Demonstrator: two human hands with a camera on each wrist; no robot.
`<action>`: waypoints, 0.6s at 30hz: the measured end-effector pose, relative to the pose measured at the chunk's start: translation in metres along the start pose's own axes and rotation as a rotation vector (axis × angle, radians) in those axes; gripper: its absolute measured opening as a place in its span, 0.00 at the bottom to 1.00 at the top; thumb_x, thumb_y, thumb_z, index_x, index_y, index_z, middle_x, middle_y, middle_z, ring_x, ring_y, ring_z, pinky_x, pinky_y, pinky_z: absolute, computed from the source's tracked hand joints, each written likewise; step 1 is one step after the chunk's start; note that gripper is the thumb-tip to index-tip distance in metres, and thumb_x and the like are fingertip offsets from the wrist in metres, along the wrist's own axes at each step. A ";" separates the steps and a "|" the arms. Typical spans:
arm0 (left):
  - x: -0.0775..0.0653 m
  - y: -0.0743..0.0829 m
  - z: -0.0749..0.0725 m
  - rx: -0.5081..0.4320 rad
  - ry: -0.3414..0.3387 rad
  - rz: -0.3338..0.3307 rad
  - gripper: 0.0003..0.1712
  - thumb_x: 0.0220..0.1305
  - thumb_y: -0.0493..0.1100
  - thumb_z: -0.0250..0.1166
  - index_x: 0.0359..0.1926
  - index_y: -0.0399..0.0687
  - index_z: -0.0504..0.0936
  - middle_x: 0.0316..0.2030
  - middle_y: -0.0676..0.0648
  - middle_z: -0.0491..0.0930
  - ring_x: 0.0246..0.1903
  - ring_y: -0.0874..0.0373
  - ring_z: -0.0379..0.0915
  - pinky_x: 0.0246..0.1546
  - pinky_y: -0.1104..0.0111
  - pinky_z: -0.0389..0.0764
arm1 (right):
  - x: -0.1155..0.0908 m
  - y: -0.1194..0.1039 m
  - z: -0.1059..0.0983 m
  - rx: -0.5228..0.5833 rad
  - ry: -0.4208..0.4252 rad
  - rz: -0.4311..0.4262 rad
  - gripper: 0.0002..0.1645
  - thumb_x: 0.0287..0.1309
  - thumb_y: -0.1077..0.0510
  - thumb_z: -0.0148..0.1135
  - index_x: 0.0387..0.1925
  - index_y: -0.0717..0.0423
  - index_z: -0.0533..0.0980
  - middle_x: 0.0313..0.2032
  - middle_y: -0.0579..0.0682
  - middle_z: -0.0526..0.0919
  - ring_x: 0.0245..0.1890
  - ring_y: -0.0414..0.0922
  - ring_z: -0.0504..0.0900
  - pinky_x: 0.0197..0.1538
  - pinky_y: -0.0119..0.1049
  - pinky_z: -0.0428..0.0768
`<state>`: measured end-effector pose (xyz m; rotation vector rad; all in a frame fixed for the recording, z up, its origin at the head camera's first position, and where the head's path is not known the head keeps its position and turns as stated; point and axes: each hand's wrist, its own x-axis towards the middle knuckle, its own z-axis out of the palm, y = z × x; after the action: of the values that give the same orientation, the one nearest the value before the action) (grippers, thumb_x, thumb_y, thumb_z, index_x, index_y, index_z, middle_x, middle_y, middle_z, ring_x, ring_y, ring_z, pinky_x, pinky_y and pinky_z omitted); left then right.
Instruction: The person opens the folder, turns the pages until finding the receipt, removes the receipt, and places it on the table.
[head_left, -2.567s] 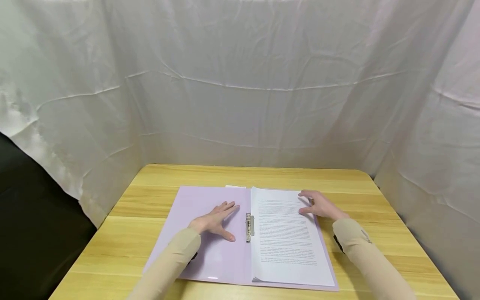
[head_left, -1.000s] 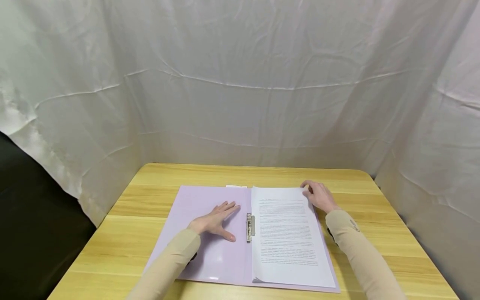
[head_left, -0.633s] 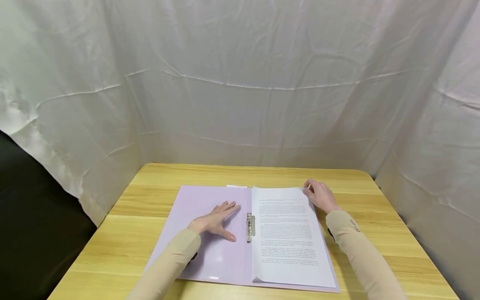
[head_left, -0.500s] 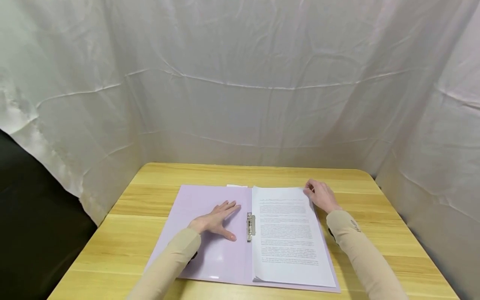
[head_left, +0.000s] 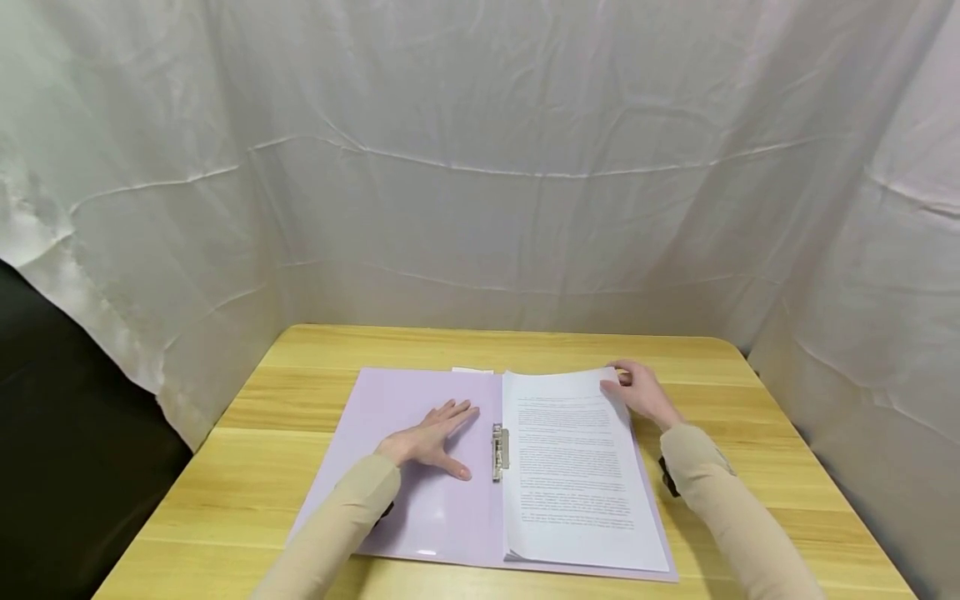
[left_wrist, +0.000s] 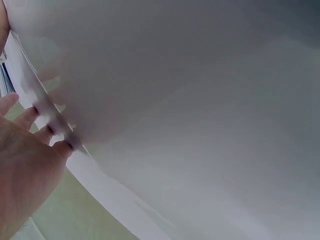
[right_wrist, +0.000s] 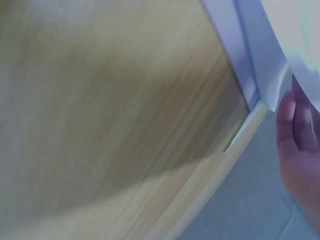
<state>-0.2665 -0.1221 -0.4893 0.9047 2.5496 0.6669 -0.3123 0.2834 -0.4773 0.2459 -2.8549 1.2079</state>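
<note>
A lilac ring-clip folder point(head_left: 412, 525) lies spread on the table. Its metal clip point(head_left: 500, 452) sits beside the fold. On the right cover is a stack of printed paper sheets point(head_left: 573, 467). My left hand point(head_left: 431, 440) rests on the left cover, fingers spread; the left wrist view shows its fingertips over the glossy cover point(left_wrist: 210, 125). At the stack's far right corner, my right hand point(head_left: 641, 393) pinches the top paper, which curves up slightly there. In the right wrist view, fingers point(right_wrist: 286, 125) reach behind the raised paper point(right_wrist: 300, 30).
The wooden table point(head_left: 247, 492) has rounded far corners. A white slip point(head_left: 471, 370) sticks out past the folder's far edge. Pale cloth point(head_left: 480, 167) hangs behind and at both sides, with a black surface point(head_left: 67, 417) at the left.
My right hand has gone from the stack's right side to its far corner, where the paper now rises a little. The left hand has stayed on the left cover.
</note>
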 end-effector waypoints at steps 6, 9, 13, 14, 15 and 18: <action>0.001 -0.001 0.002 -0.010 0.019 0.006 0.64 0.51 0.53 0.79 0.79 0.39 0.50 0.79 0.33 0.45 0.79 0.33 0.35 0.78 0.37 0.40 | -0.005 -0.002 -0.002 0.182 -0.140 0.079 0.39 0.65 0.61 0.64 0.70 0.76 0.60 0.50 0.75 0.83 0.42 0.55 0.89 0.39 0.39 0.87; 0.002 -0.003 0.003 -0.020 0.028 0.004 0.66 0.50 0.54 0.79 0.79 0.40 0.48 0.79 0.34 0.45 0.80 0.34 0.35 0.78 0.38 0.40 | -0.009 -0.004 -0.005 0.266 -0.200 0.119 0.43 0.65 0.60 0.64 0.74 0.71 0.56 0.48 0.71 0.85 0.37 0.48 0.89 0.37 0.38 0.87; 0.002 -0.005 0.003 -0.052 0.040 0.000 0.67 0.50 0.55 0.79 0.80 0.40 0.47 0.79 0.34 0.46 0.80 0.35 0.37 0.79 0.40 0.40 | -0.017 -0.006 -0.009 0.361 -0.273 0.138 0.47 0.66 0.58 0.64 0.77 0.64 0.50 0.48 0.68 0.86 0.36 0.48 0.89 0.37 0.41 0.88; 0.002 -0.005 0.003 -0.063 0.044 0.000 0.68 0.50 0.55 0.79 0.80 0.40 0.46 0.79 0.34 0.46 0.80 0.36 0.37 0.79 0.41 0.39 | -0.020 -0.006 -0.010 0.383 -0.290 0.145 0.48 0.66 0.58 0.64 0.77 0.62 0.49 0.48 0.68 0.86 0.36 0.49 0.90 0.38 0.43 0.88; 0.001 -0.005 0.003 -0.083 0.046 -0.004 0.68 0.50 0.55 0.79 0.80 0.41 0.46 0.79 0.34 0.45 0.80 0.36 0.37 0.79 0.41 0.39 | -0.022 -0.006 -0.011 0.403 -0.312 0.147 0.48 0.67 0.57 0.64 0.78 0.61 0.48 0.48 0.68 0.86 0.37 0.51 0.90 0.38 0.44 0.88; 0.001 -0.005 0.001 -0.128 0.058 -0.010 0.69 0.50 0.55 0.79 0.80 0.41 0.44 0.80 0.34 0.44 0.80 0.37 0.36 0.79 0.42 0.38 | -0.027 -0.006 -0.014 0.458 -0.369 0.151 0.49 0.68 0.56 0.63 0.79 0.56 0.45 0.49 0.67 0.86 0.38 0.53 0.90 0.40 0.46 0.88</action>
<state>-0.2689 -0.1248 -0.4931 0.8411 2.5264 0.8544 -0.2847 0.2927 -0.4655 0.2939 -2.8798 2.0384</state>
